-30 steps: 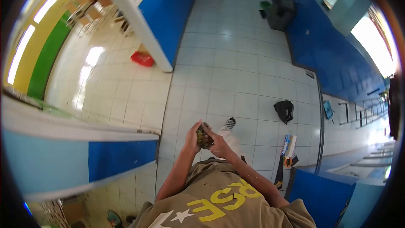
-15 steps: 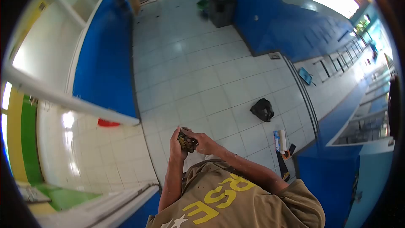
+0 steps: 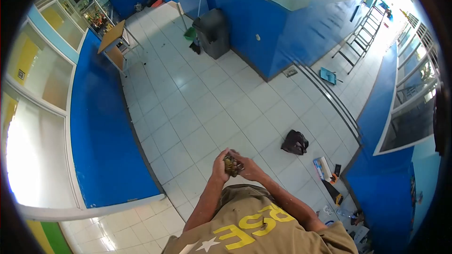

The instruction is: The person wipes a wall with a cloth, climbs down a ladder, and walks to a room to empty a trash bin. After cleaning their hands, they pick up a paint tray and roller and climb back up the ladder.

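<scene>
My left hand (image 3: 219,165) and my right hand (image 3: 248,168) are raised together in front of my chest, over a white tiled floor. Both close around one small dark, mottled lump (image 3: 230,164) held between them; I cannot tell what it is. The left fingers curl over its top and left side, and the right hand grips it from the right. I wear a khaki shirt (image 3: 254,221) with yellow letters.
A black bag (image 3: 294,142) lies on the tiles ahead right. Small tools and a box (image 3: 325,168) sit by the blue wall at right. A dark bin (image 3: 213,32) with a broom, a wooden desk (image 3: 115,42) and a ladder (image 3: 361,33) stand farther off.
My head has turned, so the view swings from the doorway at left toward the corridor, bin and ladder. Both hands stay clasped on the same small dark lump.
</scene>
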Motion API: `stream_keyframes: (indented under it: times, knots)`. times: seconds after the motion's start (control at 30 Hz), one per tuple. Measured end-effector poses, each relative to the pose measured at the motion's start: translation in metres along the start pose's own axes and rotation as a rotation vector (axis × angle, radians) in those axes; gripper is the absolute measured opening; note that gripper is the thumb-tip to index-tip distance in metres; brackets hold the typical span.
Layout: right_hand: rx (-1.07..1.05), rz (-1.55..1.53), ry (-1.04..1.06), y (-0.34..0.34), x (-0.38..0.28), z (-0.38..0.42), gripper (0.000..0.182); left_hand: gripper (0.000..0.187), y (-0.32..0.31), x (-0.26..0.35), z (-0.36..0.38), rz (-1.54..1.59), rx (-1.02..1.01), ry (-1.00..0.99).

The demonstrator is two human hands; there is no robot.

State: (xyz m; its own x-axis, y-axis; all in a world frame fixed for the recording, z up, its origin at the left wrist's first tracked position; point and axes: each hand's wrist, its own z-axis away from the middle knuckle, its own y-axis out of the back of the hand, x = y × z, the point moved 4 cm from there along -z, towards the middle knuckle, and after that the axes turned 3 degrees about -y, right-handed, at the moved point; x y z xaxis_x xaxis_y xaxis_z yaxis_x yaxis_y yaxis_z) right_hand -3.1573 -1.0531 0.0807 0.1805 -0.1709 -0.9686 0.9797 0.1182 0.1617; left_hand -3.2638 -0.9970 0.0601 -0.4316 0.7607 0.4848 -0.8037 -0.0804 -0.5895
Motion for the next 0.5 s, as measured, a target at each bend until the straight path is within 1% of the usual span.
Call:
stream_keyframes:
  times: [0.03, 0.07, 0.1, 0.13, 0.2, 0.23, 0.27, 0.33, 0.37, 0.4, 0.47, 0.5]
  knots:
    - [0.049, 0.063, -0.032, 0.014, -0.004, -0.013, 0.078, 0.033, -0.01, 0.015, -0.013, 0.0, 0.009, -0.002]
    - [0.099, 0.13, -0.064, 0.028, -0.007, -0.025, 0.077, 0.033, -0.025, 0.026, -0.023, -0.03, -0.067, 0.056]
    - [0.107, 0.122, -0.089, 0.039, -0.008, -0.041, 0.079, 0.032, -0.042, 0.038, -0.038, -0.059, -0.151, 0.11]
    - [0.108, 0.125, -0.083, 0.051, -0.011, -0.054, 0.079, 0.032, -0.058, 0.051, -0.053, -0.06, -0.155, 0.104]
    - [0.217, -0.033, -0.089, 0.073, -0.034, -0.067, 0.074, 0.031, -0.087, 0.068, -0.071, -0.167, -0.222, 0.181]
    - [0.237, -0.024, -0.15, 0.082, -0.034, -0.074, 0.078, 0.03, -0.101, 0.076, -0.079, -0.205, -0.212, 0.177]
    - [0.236, -0.031, -0.148, 0.089, -0.029, -0.082, 0.078, 0.03, -0.11, 0.079, -0.089, -0.211, -0.207, 0.176]
    - [0.344, 0.001, -0.088, 0.108, -0.014, -0.093, 0.081, 0.029, -0.133, 0.08, -0.111, -0.239, -0.274, 0.226]
    - [0.405, 0.116, -0.027, 0.119, -0.016, -0.096, 0.082, 0.027, -0.138, 0.074, -0.126, -0.228, -0.272, 0.25]
    - [0.39, 0.122, -0.019, 0.132, -0.02, -0.1, 0.082, 0.027, -0.145, 0.067, -0.142, -0.217, -0.268, 0.236]
    - [0.359, 0.044, -0.181, 0.159, -0.015, -0.107, 0.081, 0.025, -0.156, 0.048, -0.169, -0.19, -0.221, 0.361]
    - [0.385, 0.009, -0.218, 0.17, 0.006, -0.112, 0.078, 0.022, -0.167, 0.048, -0.177, -0.206, -0.214, 0.329]
